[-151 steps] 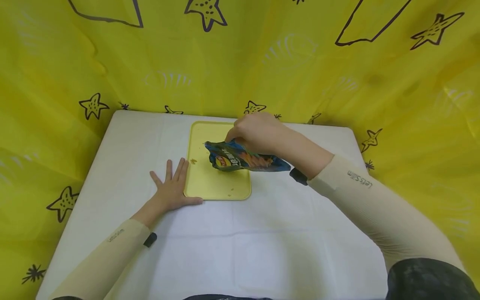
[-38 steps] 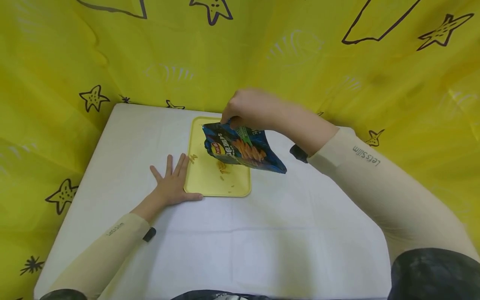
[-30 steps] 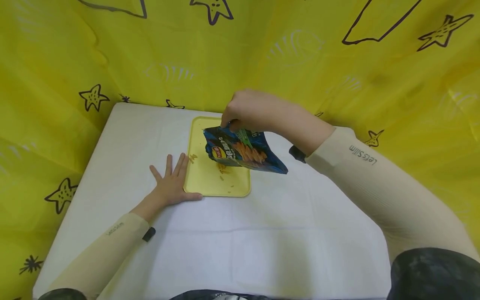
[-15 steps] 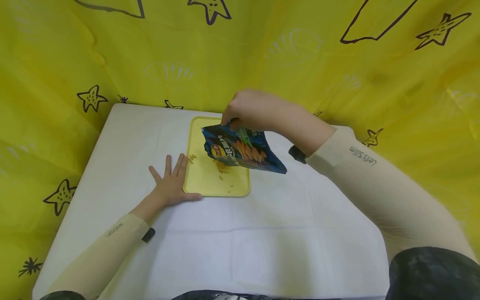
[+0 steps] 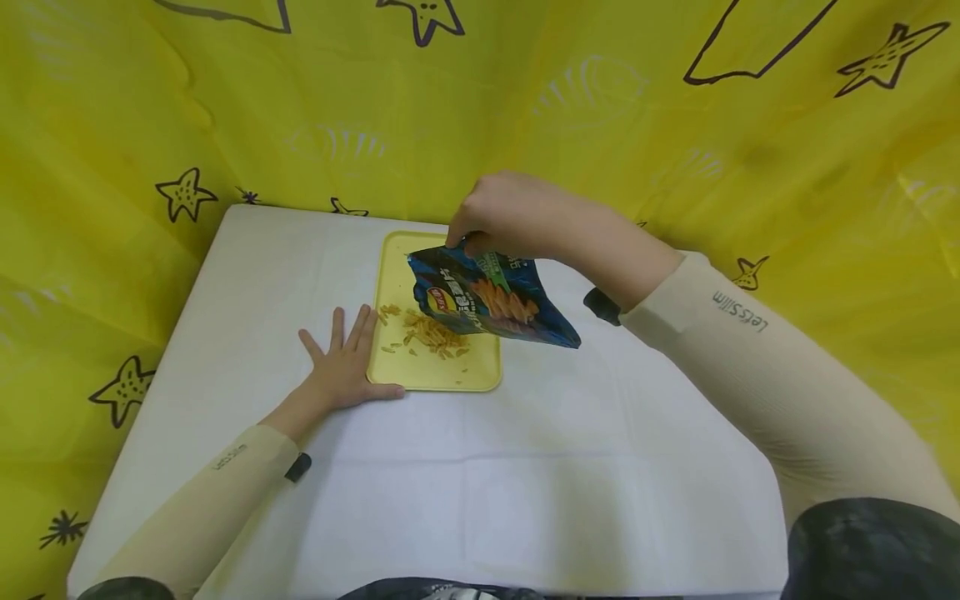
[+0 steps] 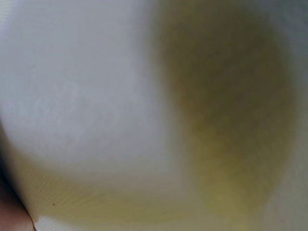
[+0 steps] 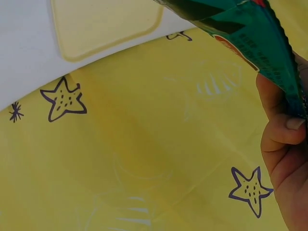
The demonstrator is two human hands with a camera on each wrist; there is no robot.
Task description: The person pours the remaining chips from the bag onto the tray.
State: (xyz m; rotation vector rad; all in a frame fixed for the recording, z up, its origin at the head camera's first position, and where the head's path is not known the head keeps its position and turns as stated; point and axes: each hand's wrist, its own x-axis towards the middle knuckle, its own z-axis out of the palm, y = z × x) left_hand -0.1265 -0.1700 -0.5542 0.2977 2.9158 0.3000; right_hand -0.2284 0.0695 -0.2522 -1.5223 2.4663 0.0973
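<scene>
My right hand [image 5: 513, 215] pinches the upper edge of a dark blue snack bag [image 5: 495, 298], tilted above the yellow tray [image 5: 480, 373] with its mouth end to the left. Below that mouth a pile of small golden snack sticks [image 5: 431, 333] lies on the tray, with several stray bits around it. My left hand [image 5: 340, 372] is flat with spread fingers, its thumb along the tray's near left corner. In the right wrist view, thumb and finger grip the edge of the bag [image 7: 250, 43]. The left wrist view is mostly blurred.
The tray sits toward the far side of a table [image 5: 525, 500] under a white cloth. Behind and around the table hangs a yellow curtain [image 5: 480, 108] with star and shell drawings.
Over five seconds the right hand lifted and the bag tipped more steeply. Snack sticks spilled onto the tray, most of them in the last half second. The left hand stayed put.
</scene>
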